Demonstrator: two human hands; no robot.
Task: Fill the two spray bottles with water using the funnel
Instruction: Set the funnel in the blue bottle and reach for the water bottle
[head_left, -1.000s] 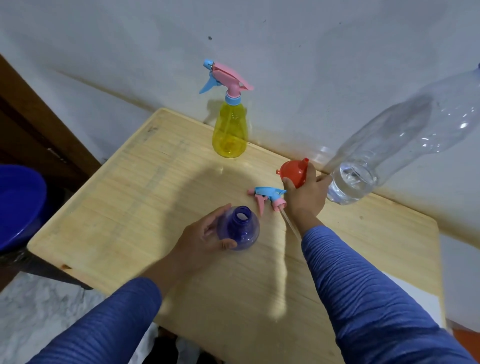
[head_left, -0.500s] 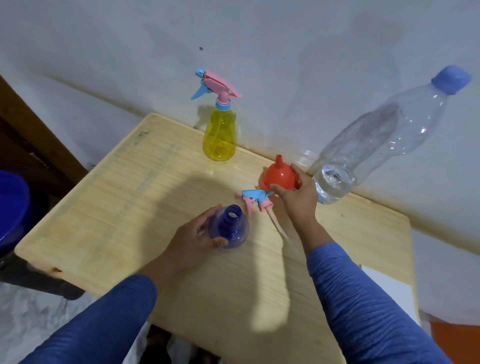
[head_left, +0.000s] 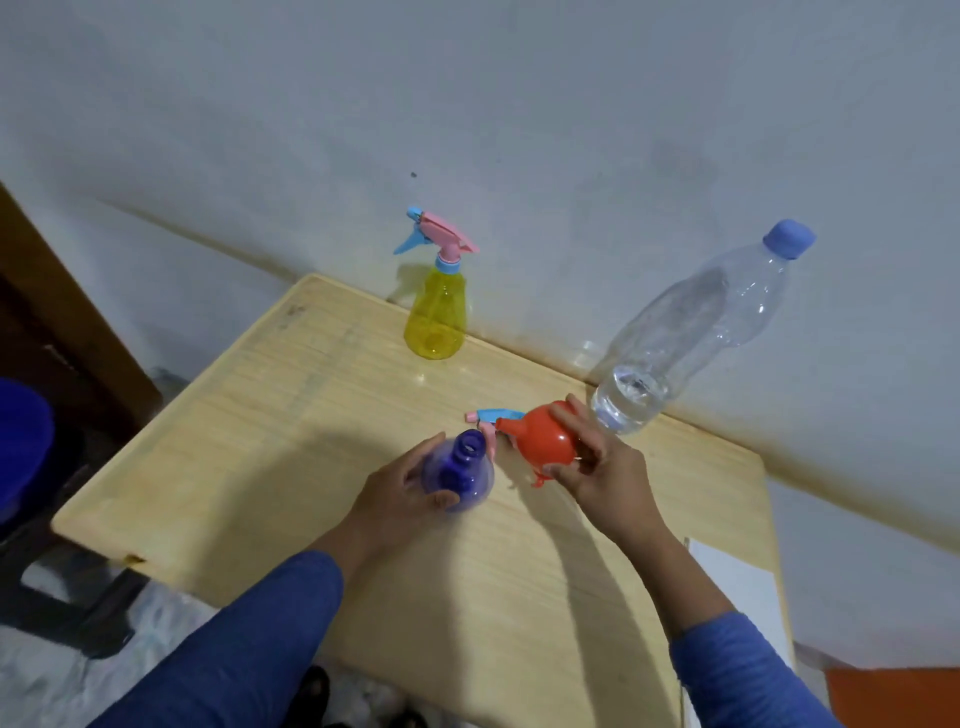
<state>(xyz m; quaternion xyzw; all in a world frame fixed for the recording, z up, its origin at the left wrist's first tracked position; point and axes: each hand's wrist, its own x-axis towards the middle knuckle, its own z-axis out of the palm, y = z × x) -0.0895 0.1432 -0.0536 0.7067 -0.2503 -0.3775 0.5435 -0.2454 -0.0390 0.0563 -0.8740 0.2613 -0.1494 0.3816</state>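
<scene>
Your wooden table (head_left: 291, 415) stands against a pale wall. Your left hand (head_left: 400, 493) grips the open purple spray bottle (head_left: 460, 470) standing on it, and your right hand (head_left: 602, 467) holds the red funnel (head_left: 545, 441) just beside it, spout tilted toward the bottle's mouth. The detached trigger head (head_left: 491, 415) lies behind the funnel. The yellow spray bottle (head_left: 436, 317), capped, stands near the wall. The clear water bottle (head_left: 691, 332) stands right of your hand, water low.

Detached spray head (head_left: 491, 418) largely behind the funnel (head_left: 545, 444); blue basin (head_left: 23, 447) cropped at left edge.
</scene>
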